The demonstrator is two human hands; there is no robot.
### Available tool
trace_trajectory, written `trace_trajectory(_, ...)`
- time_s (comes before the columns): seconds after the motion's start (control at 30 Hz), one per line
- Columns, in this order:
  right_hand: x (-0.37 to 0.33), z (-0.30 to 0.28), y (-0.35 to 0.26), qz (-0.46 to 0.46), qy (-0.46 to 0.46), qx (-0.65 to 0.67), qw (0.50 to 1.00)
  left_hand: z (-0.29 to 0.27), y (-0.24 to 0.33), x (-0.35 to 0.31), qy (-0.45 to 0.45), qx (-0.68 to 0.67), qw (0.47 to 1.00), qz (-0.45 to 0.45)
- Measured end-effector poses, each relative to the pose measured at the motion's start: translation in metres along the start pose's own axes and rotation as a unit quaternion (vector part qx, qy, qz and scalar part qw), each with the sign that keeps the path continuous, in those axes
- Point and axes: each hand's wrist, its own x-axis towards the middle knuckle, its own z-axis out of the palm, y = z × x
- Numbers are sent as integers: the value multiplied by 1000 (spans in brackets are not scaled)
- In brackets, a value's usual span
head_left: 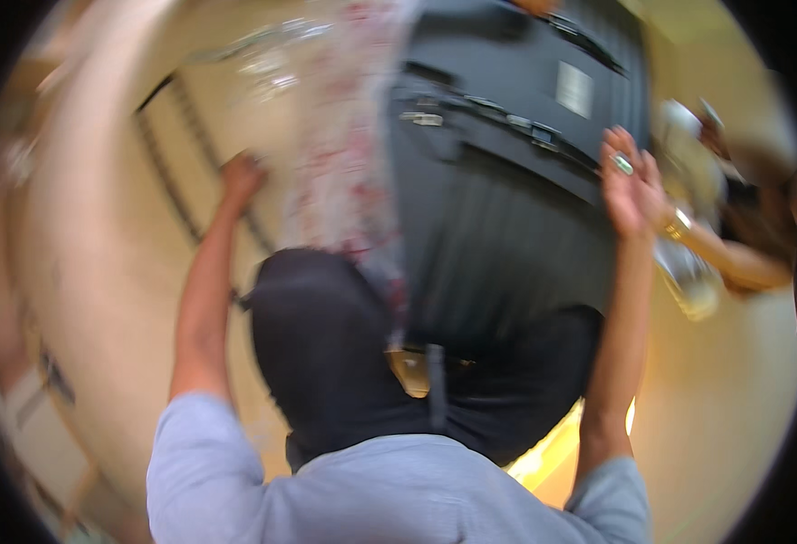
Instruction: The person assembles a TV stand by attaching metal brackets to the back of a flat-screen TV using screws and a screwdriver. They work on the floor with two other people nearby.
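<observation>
My left hand (243,179) is at the left over the tan floor, fingers curled; whatever they hold is blurred and cannot be made out. Beside it runs a dark strap (170,181) in a long loop. Over the right edge of a large black case (507,218) with ribbed panels, my right hand (628,195) is raised with its fingers stretched out. A small greenish, shiny piece (622,164) shows at these fingers, perhaps a ring. Another person's hand, with a gold band (678,224) at the wrist, meets or overlaps mine; their contact is unclear.
Straps with buckles (544,134) cross the case, and a white label (574,89) is on it. Clear plastic sheeting with red print (344,136) lies along its left side. Crumpled clear plastic (272,68) is at the far left. Another person sits or crouches at the right.
</observation>
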Motion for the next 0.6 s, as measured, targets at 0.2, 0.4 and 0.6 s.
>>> trace_trajectory(0.2, -18, 0, -24, -104, 1, 39, 994, 5, 14, -14, 84, 64, 994, -31)
trace_trajectory(0.4, -27, -3, -37, -132, -15, 36, 991, 4, 19, -9, 87, 45, 995, -22)
trace_trajectory(0.6, -31, -10, -41, -135, -44, 27, 989, 2, 20, -9, 89, 48, 995, -18)
